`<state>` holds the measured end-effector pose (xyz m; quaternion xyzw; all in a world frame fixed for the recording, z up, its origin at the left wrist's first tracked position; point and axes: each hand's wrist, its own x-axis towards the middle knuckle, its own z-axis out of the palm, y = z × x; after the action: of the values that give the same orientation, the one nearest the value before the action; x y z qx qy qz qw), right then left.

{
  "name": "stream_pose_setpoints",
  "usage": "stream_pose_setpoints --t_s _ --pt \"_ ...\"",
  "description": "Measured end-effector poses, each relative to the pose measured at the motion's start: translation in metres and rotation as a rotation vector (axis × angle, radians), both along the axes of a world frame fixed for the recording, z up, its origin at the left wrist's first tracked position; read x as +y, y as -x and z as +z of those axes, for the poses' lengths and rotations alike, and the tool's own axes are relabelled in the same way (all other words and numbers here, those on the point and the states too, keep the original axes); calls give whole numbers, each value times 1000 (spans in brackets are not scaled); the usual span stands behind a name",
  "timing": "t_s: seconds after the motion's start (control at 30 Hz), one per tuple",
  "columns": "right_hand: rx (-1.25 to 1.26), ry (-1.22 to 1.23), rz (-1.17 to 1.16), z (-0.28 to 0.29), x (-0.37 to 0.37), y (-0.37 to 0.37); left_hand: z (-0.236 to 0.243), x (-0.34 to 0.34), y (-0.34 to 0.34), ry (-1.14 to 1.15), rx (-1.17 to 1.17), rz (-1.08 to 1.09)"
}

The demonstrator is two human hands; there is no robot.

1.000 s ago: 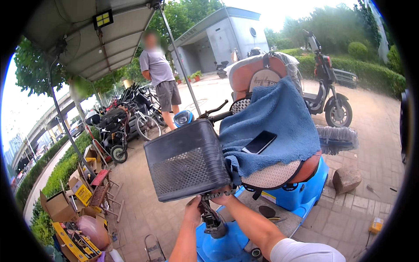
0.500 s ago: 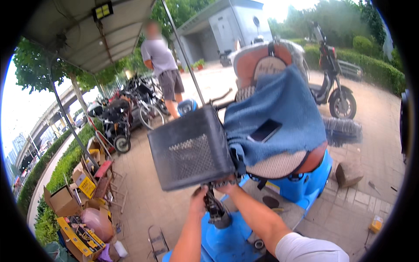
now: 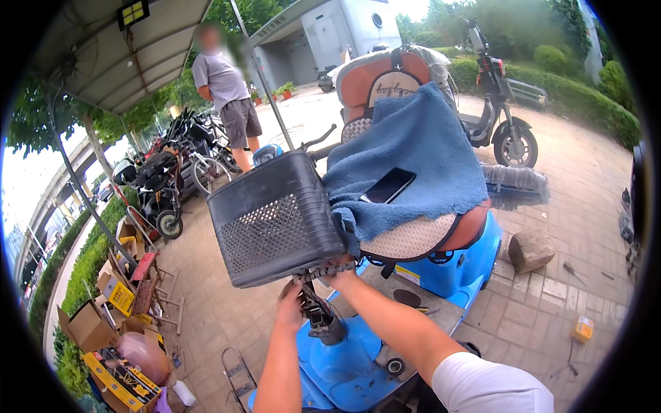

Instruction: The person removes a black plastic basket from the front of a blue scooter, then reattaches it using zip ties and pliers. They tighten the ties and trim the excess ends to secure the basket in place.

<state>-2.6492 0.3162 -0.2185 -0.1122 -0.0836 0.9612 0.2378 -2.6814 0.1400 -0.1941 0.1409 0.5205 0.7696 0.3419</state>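
Observation:
A black plastic basket (image 3: 275, 213) with perforated sides sits tilted on top of the blue scooter's steering column (image 3: 323, 327), where loose dark cables bunch. My left hand (image 3: 290, 303) is closed at the column's left side, just under the basket; its grip is partly hidden. At the basket's lower right corner, my right hand (image 3: 339, 270) reaches under by a dark perforated bracket (image 3: 322, 271), fingers bent and partly covered. Behind the basket, a blue towel (image 3: 420, 158) drapes over the scooter's seat (image 3: 413, 237), with a black phone (image 3: 389, 186) lying on it.
A person (image 3: 224, 89) stands beyond the basket near parked bikes (image 3: 169, 179). Open cardboard boxes (image 3: 89, 323) and a red folding stool (image 3: 146, 275) line the left. To the right lie a stone block (image 3: 531, 250), a screwdriver (image 3: 573, 272) and a yellow box (image 3: 582, 329). Another scooter (image 3: 509, 103) is parked behind.
The whole scene has shifted left and slightly up in the picture as my view turned. Both hands stay under the basket at the column. The towel and phone keep their places on the seat.

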Motion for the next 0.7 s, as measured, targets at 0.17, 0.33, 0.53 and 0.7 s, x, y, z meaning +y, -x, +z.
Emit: stream_pose_setpoints --t_s 0.17,0.33,0.53,0.7 --pt "-458 -96 -143 22 -27 -18 6 -11 -1 25 -55 68" --pt "-580 -652 43 54 -16 -65 15 -21 -8 37 -18 23" --pt "-873 -1904 304 128 14 -131 15 -24 -8 43 -4 1" --pt "-730 -1945 -261 191 11 -165 9 -10 -10 86 8 108"
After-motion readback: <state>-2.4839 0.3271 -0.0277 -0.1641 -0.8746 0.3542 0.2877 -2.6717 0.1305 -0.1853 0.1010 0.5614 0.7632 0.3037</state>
